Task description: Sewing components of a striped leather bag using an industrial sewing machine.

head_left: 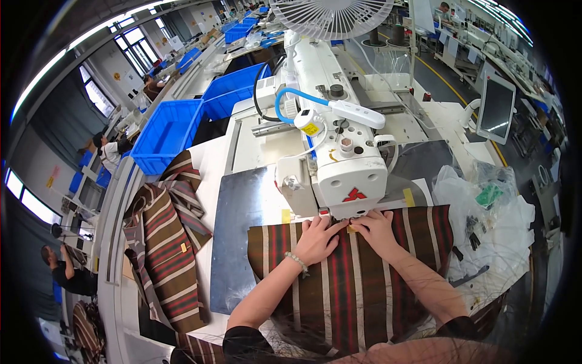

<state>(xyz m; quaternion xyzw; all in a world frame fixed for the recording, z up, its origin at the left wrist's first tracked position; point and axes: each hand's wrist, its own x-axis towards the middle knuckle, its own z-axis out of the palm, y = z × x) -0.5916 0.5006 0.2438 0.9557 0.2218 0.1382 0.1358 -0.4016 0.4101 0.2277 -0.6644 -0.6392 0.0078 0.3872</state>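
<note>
L hand palm-down on brown, red and cream striped woven fabric panel, fingers spread apart, index reaching twd ctr; nothing visibly clamped. R hand on same panel, thumb + index close tog. at fabric's far edge; can't tell if pinching cloth or just pressing. Both hands' fingertips nearly meet in front of white sewing machine w/ red emblem, by its needle area; needle itself hidden. Small yellow tab at fingertips, partly covered.

Panel loc: flat on worktop in front of machine head, stripes running twd wearer, far edge approx. at machine, near part betw. forearms. Pale beaded bracelet on L wrist; black sleeves both arms.

L of panel: shiny grey metal plate, then heap of matching striped fabric, folded, w/ small yellow tag. Beyond heap: blue rectangular plastic bin, 2nd blue bin just behind it. R of panel: crumpled clear plastic bags, small black pcs on/among them, can't tell which.

On machine: bright blue curved hose. Above/behind: white round fan guard. R side: dark flat screen w/ white frame on arm. Bkgd L: co-worker in white top, another in black top, at other stations.
</note>
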